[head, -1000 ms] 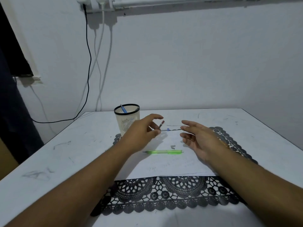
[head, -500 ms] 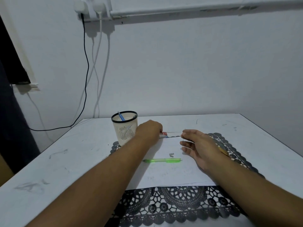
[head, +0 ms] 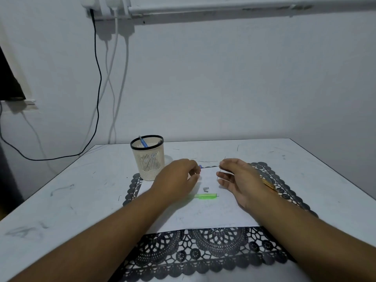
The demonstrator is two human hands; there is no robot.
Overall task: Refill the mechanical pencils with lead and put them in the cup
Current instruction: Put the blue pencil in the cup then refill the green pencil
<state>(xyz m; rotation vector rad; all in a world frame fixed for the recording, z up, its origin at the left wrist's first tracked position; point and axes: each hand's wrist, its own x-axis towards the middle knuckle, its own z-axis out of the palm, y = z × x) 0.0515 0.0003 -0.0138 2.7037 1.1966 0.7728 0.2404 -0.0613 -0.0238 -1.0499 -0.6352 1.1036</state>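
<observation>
The cup [head: 148, 157] stands left of the left hand [head: 179, 176], whose grip curls around a pencil [head: 209, 167], mostly hidden. The right hand [head: 238, 178] pinches a lead [head: 224, 172] (very thin). Refilling; next, thread it in.

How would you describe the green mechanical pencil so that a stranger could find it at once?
Start at the white sheet of paper lying on the black lace mat. The green mechanical pencil lies flat on that sheet, between the two forearms, nearer the viewer than both hands. It is the only bright translucent green thing there; the blue pencil stands in the mesh cup.
</observation>
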